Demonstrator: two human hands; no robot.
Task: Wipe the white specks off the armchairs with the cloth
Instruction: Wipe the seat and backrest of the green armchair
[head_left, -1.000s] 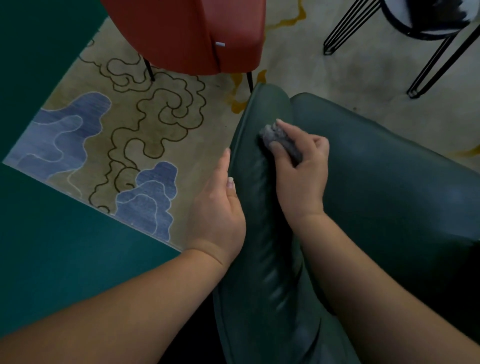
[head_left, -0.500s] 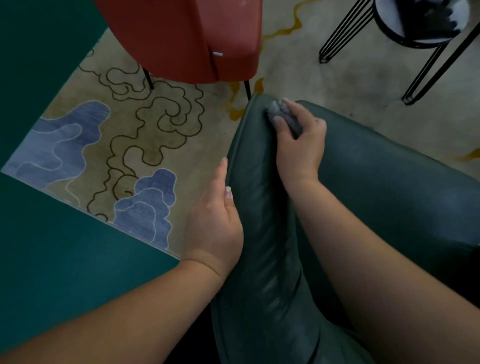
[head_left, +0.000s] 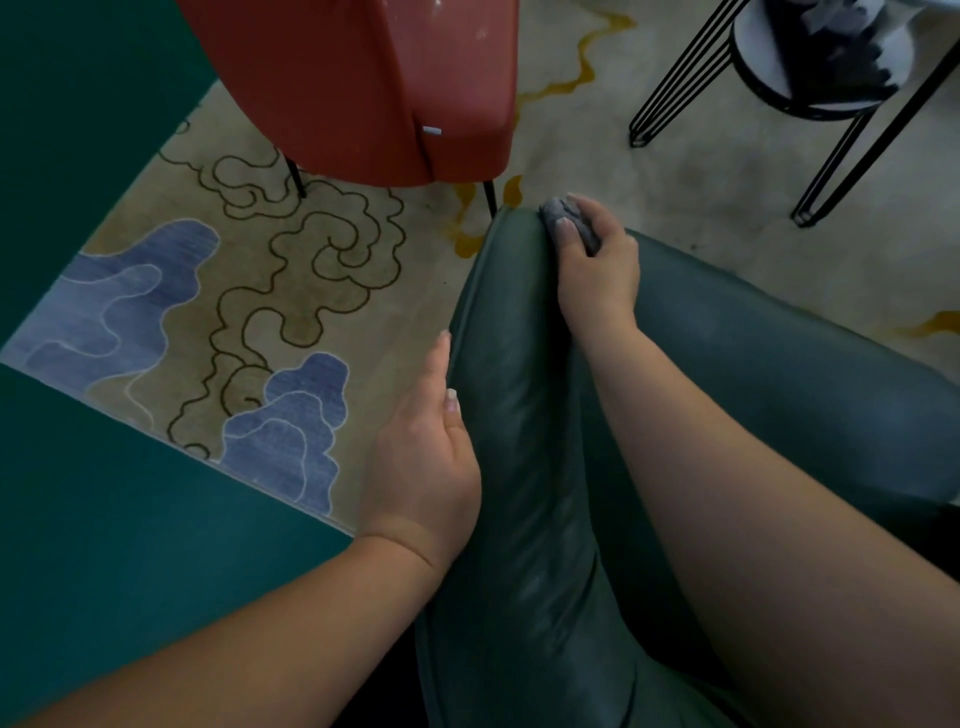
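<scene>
A dark green leather armchair (head_left: 753, 353) fills the lower right of the head view, its padded arm (head_left: 514, 395) running up the middle. My right hand (head_left: 597, 265) grips a small grey cloth (head_left: 563, 215) and presses it on the far tip of that arm. My left hand (head_left: 421, 457) rests flat against the arm's outer left side, fingers straight. A red armchair (head_left: 363, 88) stands behind, with a few pale specks near its top edge.
A patterned beige and blue rug (head_left: 249, 312) lies on a teal floor (head_left: 104, 545) to the left. A round side table on black wire legs (head_left: 831, 104) stands at the upper right. The red armchair's thin black legs (head_left: 491, 200) are close to the green arm's tip.
My right hand has slid the cloth forward along the green arm, from its middle to its far tip. My left hand has stayed against the arm's side.
</scene>
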